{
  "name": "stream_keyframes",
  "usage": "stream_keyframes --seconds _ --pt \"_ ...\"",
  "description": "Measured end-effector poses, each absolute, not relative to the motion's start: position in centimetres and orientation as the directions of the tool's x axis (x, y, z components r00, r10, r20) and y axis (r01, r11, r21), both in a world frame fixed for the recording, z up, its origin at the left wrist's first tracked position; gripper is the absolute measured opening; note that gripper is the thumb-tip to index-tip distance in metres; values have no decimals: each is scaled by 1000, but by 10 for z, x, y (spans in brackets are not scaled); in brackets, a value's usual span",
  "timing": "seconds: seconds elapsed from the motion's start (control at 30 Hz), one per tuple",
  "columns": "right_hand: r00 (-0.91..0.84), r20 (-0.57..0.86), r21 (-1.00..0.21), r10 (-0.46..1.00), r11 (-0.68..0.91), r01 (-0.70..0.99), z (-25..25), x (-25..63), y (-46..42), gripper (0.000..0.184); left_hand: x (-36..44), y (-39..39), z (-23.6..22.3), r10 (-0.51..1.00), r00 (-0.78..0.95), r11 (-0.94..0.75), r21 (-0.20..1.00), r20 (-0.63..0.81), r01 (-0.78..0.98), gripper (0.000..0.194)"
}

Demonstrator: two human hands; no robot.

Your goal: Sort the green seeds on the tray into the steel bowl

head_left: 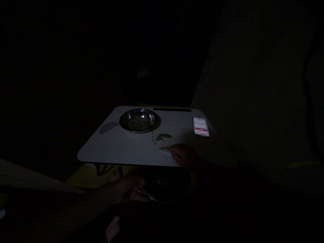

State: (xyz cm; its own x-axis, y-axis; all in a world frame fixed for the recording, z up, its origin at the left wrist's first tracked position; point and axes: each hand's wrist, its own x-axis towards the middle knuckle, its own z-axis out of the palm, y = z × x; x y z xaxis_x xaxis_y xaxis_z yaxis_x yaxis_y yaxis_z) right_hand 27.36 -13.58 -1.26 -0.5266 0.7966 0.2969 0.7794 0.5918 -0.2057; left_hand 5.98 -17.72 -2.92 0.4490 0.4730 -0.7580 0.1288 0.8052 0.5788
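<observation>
In the dim head view, my left hand (134, 189) grips the rim of a dark metal bowl (168, 187), held just below the front edge of the small white table (108, 148). On the tabletop rests my right hand (184, 156), its fingers closed on a thin, pale, flat piece (164, 149) whose kind I cannot make out. Just beyond that piece lies a loose scatter of small greenish seeds or grains (162, 136). A shiny steel bowl (138, 130) stands farther back at the left, with similar greenish bits inside. Darkness hides the inside of the lower bowl.
A phone-like object with a blurred bright face (200, 127) lies at the table's right. A pale half-round shape (108, 127) is at the left. A dark slot (172, 109) runs along the back edge. A wall (253, 94) rises on the right.
</observation>
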Motion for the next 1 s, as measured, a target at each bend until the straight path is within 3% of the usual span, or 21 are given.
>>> stream_keyframes --seconds 0.33,1.0 --pt "-396 251 -115 883 434 894 -7 256 -119 27 53 -178 -31 475 487 813 577 -733 75 16" --pt "-454 337 -99 825 510 854 -20 258 -103 28 53 -181 -30 504 454 799 597 -735 79 13"
